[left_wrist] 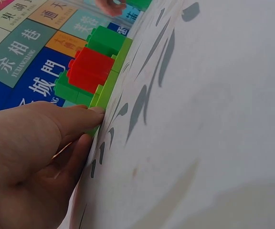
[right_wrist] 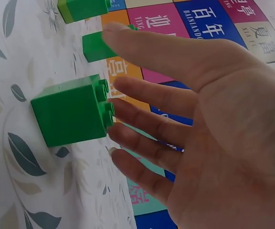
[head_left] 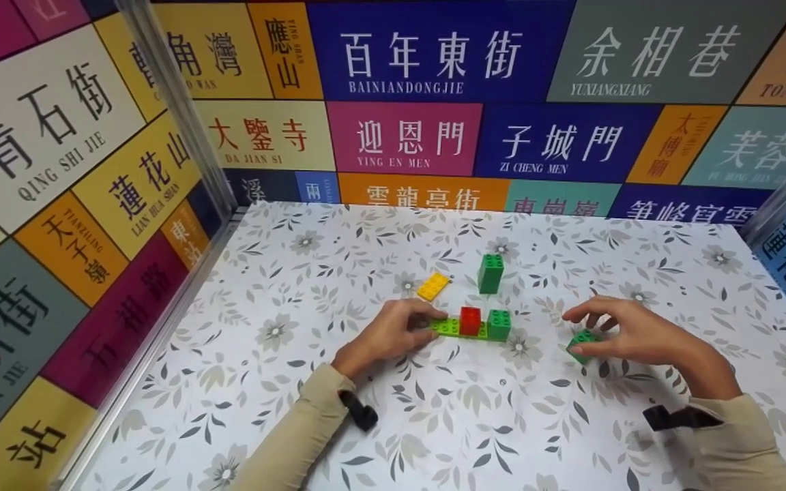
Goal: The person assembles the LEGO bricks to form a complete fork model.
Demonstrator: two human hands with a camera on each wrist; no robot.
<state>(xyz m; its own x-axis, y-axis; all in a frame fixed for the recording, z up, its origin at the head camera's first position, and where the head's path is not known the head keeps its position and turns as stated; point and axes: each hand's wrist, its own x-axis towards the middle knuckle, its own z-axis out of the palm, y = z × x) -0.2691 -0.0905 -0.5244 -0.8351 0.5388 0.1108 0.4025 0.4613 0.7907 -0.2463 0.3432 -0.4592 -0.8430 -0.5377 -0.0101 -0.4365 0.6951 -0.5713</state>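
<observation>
My left hand (head_left: 393, 331) pinches the left end of a light-green toy-brick plate (left_wrist: 110, 88) between thumb and fingers. On that plate stand a red brick (head_left: 470, 320) and, at its right end, a green brick (head_left: 499, 324). To the right, a separate green brick (right_wrist: 70, 112) sits on the table with its studs up. My right hand (head_left: 628, 331) hovers round this brick, fingers spread and loosely bent; in the right wrist view the fingertips are close over the studs and do not grip it.
Behind the plate, a tall green block (head_left: 490, 274) stands upright and a yellow plate (head_left: 433, 286) lies flat. The flower-patterned tabletop (head_left: 434, 423) meets sign-covered walls (head_left: 403, 136) at the back and sides.
</observation>
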